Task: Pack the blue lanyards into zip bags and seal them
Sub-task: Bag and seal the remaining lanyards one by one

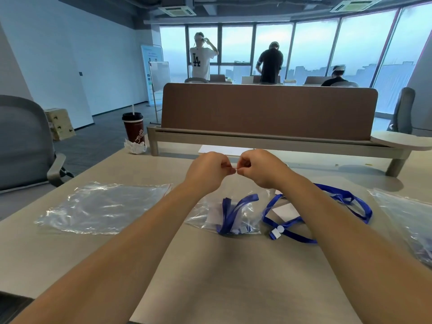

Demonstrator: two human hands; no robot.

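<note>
Clear, crinkled plastic is forming the thin zip bag (201, 218) at the middle of the pale, smooth worktop (233, 277). Its lower part is lying on the surface and its top edge is rising to the hands. A glossy blue ribbon lanyard (233, 213) is sitting folded inside this bag, with small white fittings at the bottom.

The left hand (208, 171) and the right hand (259, 169) are meeting knuckle to knuckle above the bag. Each is pinching the narrow red zip strip (234, 169) between curled fingers and thumb. The bagged lanyard is lying just below and nearer than both hands, between the forearms.

A second, loose blue ribbon lanyard (301, 239) is sprawling in loops just right of the bag, passing under the right forearm. It is carrying a white rectangular card (285, 211) and a white clip (277, 232).

A flat, wrinkled, empty clear bag (102, 206) with a red strip at its end is lying well to the left. Another clear bag (406, 218) is lying at the right edge.

A dark red paper cup (133, 129) with a black lid, white straw and white swirl print is standing at the far left corner. A brown fabric divider panel (268, 111) is running across the back. Beyond it, a standing person's white shirt (196, 60) is showing the letters "LA".
</note>
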